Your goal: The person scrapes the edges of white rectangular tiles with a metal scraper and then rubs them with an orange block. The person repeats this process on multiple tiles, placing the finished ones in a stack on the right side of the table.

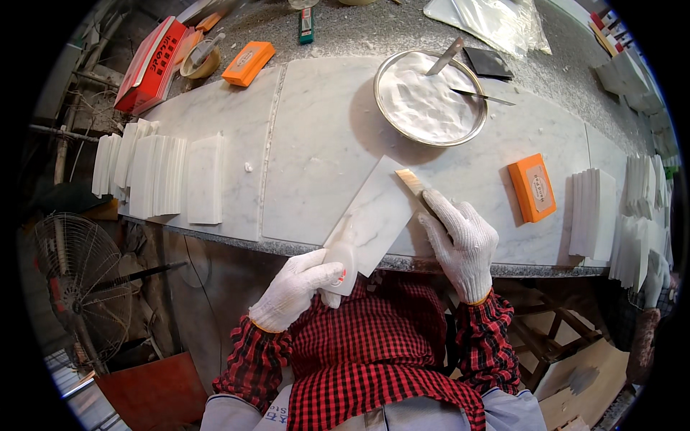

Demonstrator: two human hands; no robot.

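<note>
A white rectangular marble tile (384, 219) lies slantwise near the front edge of the slab-topped table, its near corner reaching the edge. My left hand (295, 287), in a white knitted glove, is closed around a translucent white squeeze bottle (346, 262). The bottle's narrow nozzle points away over the tile's left side. My right hand (460, 244), gloved too, is closed on a flat brush (410, 181) with pale bristles at the tile's far right edge. Most of the brush's handle is hidden by the fingers. Beyond the tile stands a metal bowl (379, 108) of white powder, with two blades stuck in it.
Stacks of white tiles stand at left (154, 176) and right (593, 212). One orange box (532, 188) lies right of my hands, another orange box (248, 63) farther left. A red box (151, 65) and plastic bags (489, 25) lie behind. Below left is a wire-caged fan (79, 287).
</note>
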